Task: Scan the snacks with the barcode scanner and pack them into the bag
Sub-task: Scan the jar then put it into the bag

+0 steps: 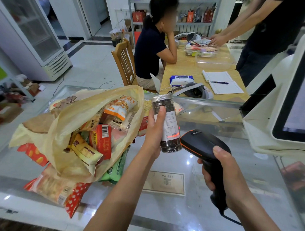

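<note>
Left hand (155,130) wrapped round a clear cylindrical jar (167,114), thumb laid up its front, fingers behind. Jar held upright above the glass counter (186,209), just right of the bag's mouth. Silver screw lid (162,97); dark, crumpled contents filling the jar; white printed label turned toward the scanner, with a red scan line (173,136) across its lower edge.

Right hand (226,178) clenched on the handle of a black barcode scanner (201,141) with orange trim, thumb up on the back of its head. Scanner nose close beside the jar's lower part; contact not discernible. Black cable from the handle's base toward the lower edge of view.

Yellowish translucent plastic bag (65,118) lying open on the counter left of the jar, packed with snack packets: an orange-and-white packet (120,106) near the top, a red packet (102,139) with its barcode uppermost in the middle.

More packets under and beside the bag on the glass: a red polka-dotted packet (55,189) at the near left, a green packet (115,170) at the bag's near edge.

White checkout terminal (294,101) at the counter's right edge. Beyond the counter, a wooden table (181,71) bearing a notebook (221,81), a pack of wipes (181,79) and a headset (194,91); one person seated at it, another standing at its right.
</note>
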